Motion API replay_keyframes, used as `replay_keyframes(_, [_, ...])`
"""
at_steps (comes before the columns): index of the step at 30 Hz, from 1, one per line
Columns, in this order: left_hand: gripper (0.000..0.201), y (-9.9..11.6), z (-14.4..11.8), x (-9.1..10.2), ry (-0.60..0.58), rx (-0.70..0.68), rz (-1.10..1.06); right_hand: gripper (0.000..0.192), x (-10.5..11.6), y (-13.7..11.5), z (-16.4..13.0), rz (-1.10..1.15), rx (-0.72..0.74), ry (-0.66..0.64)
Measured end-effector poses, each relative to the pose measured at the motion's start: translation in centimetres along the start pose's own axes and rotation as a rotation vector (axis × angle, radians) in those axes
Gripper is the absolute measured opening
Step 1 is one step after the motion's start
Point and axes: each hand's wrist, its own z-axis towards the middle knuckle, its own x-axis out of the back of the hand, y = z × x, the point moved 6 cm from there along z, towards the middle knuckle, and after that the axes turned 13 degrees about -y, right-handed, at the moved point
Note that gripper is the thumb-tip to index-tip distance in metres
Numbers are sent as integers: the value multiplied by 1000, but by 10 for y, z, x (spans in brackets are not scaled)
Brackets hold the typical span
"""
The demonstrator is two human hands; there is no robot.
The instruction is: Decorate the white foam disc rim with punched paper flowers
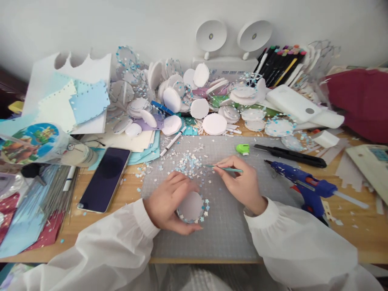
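Left hand (168,200) cups the white disc (190,207); right hand (241,180) pinches tweezers (222,167).

Single head-mounted view: the camera looks forward and steeply down onto the cutting mat (224,230), close above the desk (360,234), with the rear wall (91,24) across the top edge.

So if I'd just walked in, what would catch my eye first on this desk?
Probably the heap of white foam discs piled along the wall at the back. In front of it, on the grey cutting mat, the left hand cups one white disc edged with tiny blue and white bits, while the right hand holds slim tweezers over a scatter of confetti. A blue glue gun lies to the right.
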Motion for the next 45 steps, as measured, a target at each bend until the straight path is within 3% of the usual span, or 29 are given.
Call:
replay_keyframes(10, [61,-1,0,0,-17,-4,-14,10,8,2,-4,64,-77,94])
replay_keyframes(16, [76,-1,1,1,-22,0,-27,13,12,2,-2,149,-125,122])
replay_keyframes(23, [91,3,0,5,27,-65,-97,12,12,1,-3,41,-33,59])
replay_keyframes(27, [67,-3,-7,11,119,-2,-172,12,6,0,-3,26,9,-18])
replay_keyframes(35, [35,-19,-19,19,385,336,-294,11,4,0,-3,8,2,-27])
replay_keyframes(41, [22,-22,-19,15,351,344,-295,13,13,3,-3,96,-98,71])
replay_keyframes(45, [17,-24,-17,16,358,327,-244,17,10,11,-4,301,-172,69])
